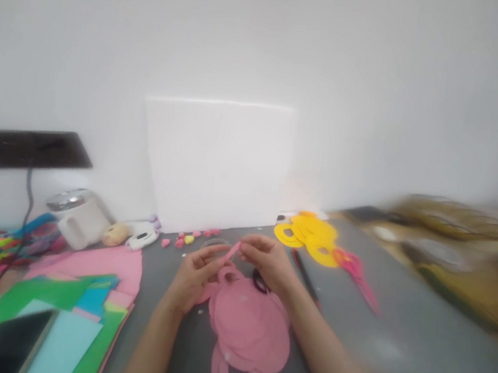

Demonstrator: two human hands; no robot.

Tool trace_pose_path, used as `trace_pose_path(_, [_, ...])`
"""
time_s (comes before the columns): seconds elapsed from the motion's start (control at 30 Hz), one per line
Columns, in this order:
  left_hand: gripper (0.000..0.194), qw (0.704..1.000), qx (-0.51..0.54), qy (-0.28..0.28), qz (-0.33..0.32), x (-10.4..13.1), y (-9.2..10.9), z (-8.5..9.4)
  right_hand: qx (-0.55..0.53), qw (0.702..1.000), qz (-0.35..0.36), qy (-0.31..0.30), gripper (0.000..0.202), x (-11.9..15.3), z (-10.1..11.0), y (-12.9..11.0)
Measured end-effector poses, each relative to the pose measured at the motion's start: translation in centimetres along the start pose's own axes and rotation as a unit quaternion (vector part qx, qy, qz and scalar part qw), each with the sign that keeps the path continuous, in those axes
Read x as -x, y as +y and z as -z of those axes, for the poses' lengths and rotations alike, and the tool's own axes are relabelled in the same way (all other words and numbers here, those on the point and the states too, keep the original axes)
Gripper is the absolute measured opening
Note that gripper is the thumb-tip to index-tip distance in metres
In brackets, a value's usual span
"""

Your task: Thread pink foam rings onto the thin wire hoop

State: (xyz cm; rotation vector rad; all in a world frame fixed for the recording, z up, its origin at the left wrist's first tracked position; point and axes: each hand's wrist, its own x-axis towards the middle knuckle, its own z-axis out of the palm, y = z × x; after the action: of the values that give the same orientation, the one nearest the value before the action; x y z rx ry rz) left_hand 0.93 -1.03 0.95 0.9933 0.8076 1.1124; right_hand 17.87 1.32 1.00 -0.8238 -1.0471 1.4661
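Observation:
Between my two hands is a small pink paper piece (233,250), seen almost edge-on as a narrow strip. My left hand (198,273) is closed with its fingertips on the lower end of it. The fingers of my right hand (269,261) pinch its upper end. Just below lies a pile of pink paper cutouts (249,327), rounded shapes with ring-like loops, overlapping on the dark grey table (373,362). A black rounded object (260,281) shows partly beneath my right hand; its kind is unclear. Behind my left hand a thin clear ring (216,242) is partly visible.
Yellow paper cutouts (311,234), pink scissors (358,279) and a dark pencil-like stick (305,278) lie right of my hands. Small pink beads (181,240) and a white board (219,167) are behind. Coloured paper sheets (51,295), a phone (11,342) and a white mug-like object (79,219) sit left.

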Motion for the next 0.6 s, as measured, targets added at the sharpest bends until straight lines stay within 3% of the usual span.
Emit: trace_pose_path(0.6, [0.028, 1.0, -0.026, 0.009, -0.002, 0.03, 0.13, -0.3, 0.043, 0.999, 0.026, -0.008, 0.021, 0.09, -0.2, 0.46])
